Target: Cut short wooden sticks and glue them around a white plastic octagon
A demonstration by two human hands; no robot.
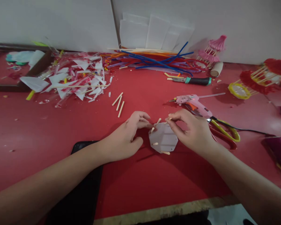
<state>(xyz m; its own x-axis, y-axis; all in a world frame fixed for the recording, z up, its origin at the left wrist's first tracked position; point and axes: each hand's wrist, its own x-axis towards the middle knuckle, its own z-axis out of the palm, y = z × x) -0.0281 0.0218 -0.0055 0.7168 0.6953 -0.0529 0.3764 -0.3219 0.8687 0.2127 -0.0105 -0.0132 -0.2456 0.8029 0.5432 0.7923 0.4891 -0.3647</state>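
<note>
A pale, many-sided flat piece (165,137) lies on the red table between my hands. Several short wooden sticks stand up from its left and lower edges, one of them at the bottom (165,152). My right hand (193,129) pinches a short wooden stick (168,120) at the piece's upper right edge. At the upper left edge is my left hand (128,134), its fingers apart and fingertips close to the standing sticks; it holds nothing. Three loose sticks (118,102) lie beyond my left hand.
A pink glue gun (194,104) and scissors (224,132) lie right, beyond them a cutter (199,81). Pipe cleaners (154,61) line the wall beside paper scraps (81,76). A black phone-like slab (77,190) is under my left forearm. Decorated models (255,79) stand at right.
</note>
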